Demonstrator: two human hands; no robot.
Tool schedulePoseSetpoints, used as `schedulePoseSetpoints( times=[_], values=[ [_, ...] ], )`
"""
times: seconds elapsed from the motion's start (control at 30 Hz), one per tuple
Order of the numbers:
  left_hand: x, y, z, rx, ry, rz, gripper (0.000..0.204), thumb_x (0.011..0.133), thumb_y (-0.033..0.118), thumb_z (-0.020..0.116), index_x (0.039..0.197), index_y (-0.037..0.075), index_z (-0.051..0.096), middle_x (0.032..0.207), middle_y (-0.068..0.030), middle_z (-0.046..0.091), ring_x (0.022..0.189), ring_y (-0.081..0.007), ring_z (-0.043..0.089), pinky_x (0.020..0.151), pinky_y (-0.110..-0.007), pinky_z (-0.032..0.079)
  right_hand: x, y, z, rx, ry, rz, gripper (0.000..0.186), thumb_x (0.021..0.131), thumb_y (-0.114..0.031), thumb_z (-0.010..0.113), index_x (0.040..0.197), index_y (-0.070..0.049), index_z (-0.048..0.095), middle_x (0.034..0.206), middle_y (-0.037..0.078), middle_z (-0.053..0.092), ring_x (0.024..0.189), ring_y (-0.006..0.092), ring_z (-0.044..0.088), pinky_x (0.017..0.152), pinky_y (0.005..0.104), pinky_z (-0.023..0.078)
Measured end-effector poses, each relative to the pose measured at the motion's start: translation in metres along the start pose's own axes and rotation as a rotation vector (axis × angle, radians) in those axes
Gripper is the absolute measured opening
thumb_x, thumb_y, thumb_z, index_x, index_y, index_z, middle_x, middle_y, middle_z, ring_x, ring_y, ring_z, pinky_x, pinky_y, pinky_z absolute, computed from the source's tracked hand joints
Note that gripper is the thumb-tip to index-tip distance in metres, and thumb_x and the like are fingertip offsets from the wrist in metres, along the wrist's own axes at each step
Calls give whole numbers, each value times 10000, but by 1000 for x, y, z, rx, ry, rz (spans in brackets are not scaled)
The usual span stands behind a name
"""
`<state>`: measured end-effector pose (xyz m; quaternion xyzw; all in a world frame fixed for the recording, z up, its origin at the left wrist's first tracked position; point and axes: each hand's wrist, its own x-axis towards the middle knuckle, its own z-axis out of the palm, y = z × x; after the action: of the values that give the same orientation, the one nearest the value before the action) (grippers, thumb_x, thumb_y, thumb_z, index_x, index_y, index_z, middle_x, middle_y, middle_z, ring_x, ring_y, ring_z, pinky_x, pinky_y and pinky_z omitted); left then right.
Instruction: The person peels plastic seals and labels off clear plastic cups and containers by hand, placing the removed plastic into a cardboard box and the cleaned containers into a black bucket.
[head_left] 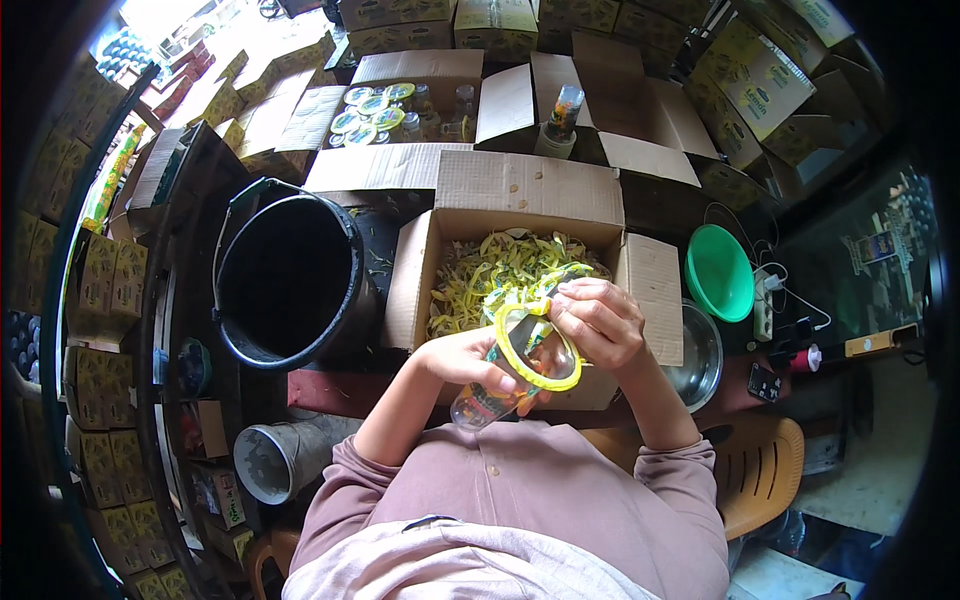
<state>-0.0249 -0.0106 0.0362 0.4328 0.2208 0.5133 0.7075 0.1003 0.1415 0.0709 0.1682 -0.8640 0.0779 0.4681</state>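
Note:
My left hand (455, 358) is wrapped round a clear printed jar (482, 408), which lies tilted with its mouth up and to the right. A bright yellow band (552, 383) circles the jar's mouth. Fingers of my right hand (605, 322) are pinched at the top of that band, on a yellow-green printed plastic strip (506, 298). The strip trails left from the pinch; its exact joint with the band is hidden by my fingers. Both hands are over the near edge of an open cardboard box (530, 188), which holds a heap of similar yellow-green strips (465, 275).
Left of the box stands a black bucket (235, 335); a green bowl (735, 285) and a metal basin (702, 350) sit to its right. Behind, one carton (420, 68) holds several yellow-topped jars (372, 105). Another jar (565, 110) stands beside an open carton (640, 152).

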Motion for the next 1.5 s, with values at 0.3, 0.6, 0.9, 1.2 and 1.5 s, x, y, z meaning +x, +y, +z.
schedulePoseSetpoints(
  times=[0.3, 0.6, 0.9, 1.2, 1.5],
  values=[
    [5, -12, -9, -460, -207, 140, 615, 663, 317, 669, 1056, -85, 418, 818, -210, 520, 549, -216, 531, 448, -287, 439, -12, -4, 15, 171, 81, 219, 176, 615, 22, 665, 769, -42, 607, 707, 34, 569, 698, 176, 596, 608, 283, 510],
    [-5, -30, -18, -733, -247, 135, 767, 623, 370, 699, 1125, -90, 345, 741, -233, 510, 468, -226, 521, 358, -282, 429, -8, -15, 24, 157, 91, 279, 199, 601, 55, 662, 765, -45, 609, 686, 50, 574, 642, 178, 586, 566, 281, 487],
    [-6, -23, -17, -772, -308, 123, 778, 565, 394, 728, 1022, -123, 367, 718, -258, 522, 431, -231, 517, 338, -259, 438, -23, 0, 24, 599, 62, 909, 192, 646, 41, 650, 832, -4, 639, 644, 85, 575, 571, 154, 567, 559, 265, 456],
    [-20, -7, -22, -90, 75, 164, 757, 647, 231, 719, 1214, -44, 300, 1041, -192, 490, 916, -231, 545, 762, -295, 457, -69, 6, 12, 0, -561, 945, 326, 649, 53, 559, 965, -15, 604, 712, 133, 589, 629, 231, 595, 589, 323, 475],
    [-10, 15, -7, 306, 362, 225, 657, 687, 172, 590, 1258, 11, 309, 1025, -114, 488, 932, -182, 513, 827, -300, 412, -18, -4, -11, -74, 15, 510, 251, 644, 83, 631, 837, -76, 655, 751, 43, 574, 679, 172, 583, 586, 262, 478]
  ],
)
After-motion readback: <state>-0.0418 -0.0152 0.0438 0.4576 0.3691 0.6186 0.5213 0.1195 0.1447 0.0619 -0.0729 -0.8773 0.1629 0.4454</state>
